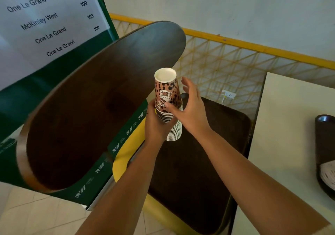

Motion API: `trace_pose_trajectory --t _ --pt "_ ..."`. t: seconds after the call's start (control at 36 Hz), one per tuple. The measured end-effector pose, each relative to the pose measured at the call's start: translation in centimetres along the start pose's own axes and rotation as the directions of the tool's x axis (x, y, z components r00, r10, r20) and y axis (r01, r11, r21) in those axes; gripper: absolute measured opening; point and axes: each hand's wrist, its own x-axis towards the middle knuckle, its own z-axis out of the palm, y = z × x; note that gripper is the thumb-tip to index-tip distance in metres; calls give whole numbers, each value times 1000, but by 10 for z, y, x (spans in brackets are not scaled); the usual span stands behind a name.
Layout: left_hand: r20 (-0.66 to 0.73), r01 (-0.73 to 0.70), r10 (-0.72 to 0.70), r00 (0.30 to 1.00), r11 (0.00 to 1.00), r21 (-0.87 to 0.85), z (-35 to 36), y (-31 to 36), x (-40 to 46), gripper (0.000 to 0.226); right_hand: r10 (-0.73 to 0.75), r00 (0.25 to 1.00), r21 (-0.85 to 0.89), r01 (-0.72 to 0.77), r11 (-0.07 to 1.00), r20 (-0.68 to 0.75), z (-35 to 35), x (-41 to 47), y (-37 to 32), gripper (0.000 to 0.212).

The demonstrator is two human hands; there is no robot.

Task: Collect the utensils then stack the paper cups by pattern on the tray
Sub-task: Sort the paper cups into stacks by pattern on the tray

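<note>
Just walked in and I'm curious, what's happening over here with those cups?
A person is stacking upside-down paper cups. The left hand grips the leopard-print stack near its lower rims, while the right hand touches its side, fingers loosely spread. Another stack of cups sits behind, above a dark tray.

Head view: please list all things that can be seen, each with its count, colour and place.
paper cup stack: one, upside down, leopard-print brown cups on top, white rims below; above the tray's far end
tray: one, dark brown; centre, on a yellow seat
round table top: one, dark brown; left
sign: one, white on green, printed names and numbers; upper left
second tray: one, dark; right edge
left hand: grips the stack low
right hand: thumb on the top cup, fingers spread
</note>
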Motion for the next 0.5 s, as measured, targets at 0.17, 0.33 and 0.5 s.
trace_pose_trajectory --t 0.17,0.33,0.5 --pt "41 -88 86 995 995 41 1 -5 -8 82 50 998 59 -48 997 -41 10 4 -1 87" --pt "113 -77 73 991 996 33 8 -18 -11 95 98 986 94 -86 992 -138 5 -5 5 77" --pt "204 84 -93 975 995 56 23 -40 -6 116 172 962 142 -144 979 -212 -9 -13 16 76"
